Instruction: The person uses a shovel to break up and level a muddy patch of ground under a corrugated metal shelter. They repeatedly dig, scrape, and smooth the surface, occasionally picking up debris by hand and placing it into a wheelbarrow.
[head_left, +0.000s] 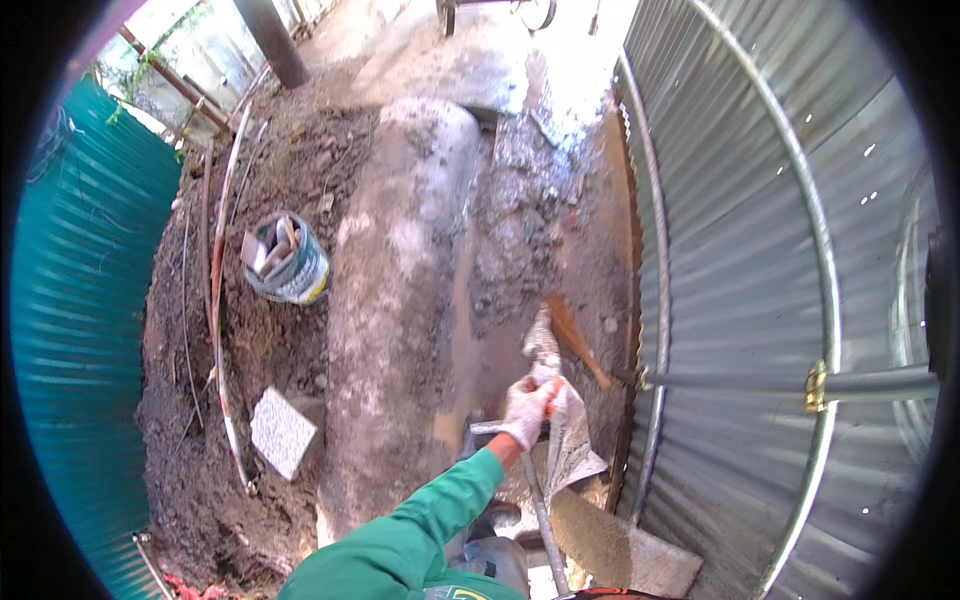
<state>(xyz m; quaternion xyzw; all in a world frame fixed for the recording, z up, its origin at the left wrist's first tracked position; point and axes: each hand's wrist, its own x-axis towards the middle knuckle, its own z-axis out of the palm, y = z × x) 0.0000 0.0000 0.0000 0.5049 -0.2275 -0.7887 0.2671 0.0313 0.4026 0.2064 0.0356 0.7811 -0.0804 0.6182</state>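
Observation:
My left hand, in a whitish work glove with orange-red on it, reaches forward from a green sleeve. Its fingers are closed around a long strip of dirty, pale sacking-like cloth, bunched at the grip. More of this cloth hangs down beside the wrist. An orange-brown piece, apparently wood, lies just beyond the hand. Below the hand a grey metal bar runs toward my feet. My right hand does not show.
A long, mud-covered rounded concrete form runs along the middle. Left of it, a bucket of tools and a white speckled slab sit on soil. Corrugated metal walls flank both sides. A rough board lies lower right.

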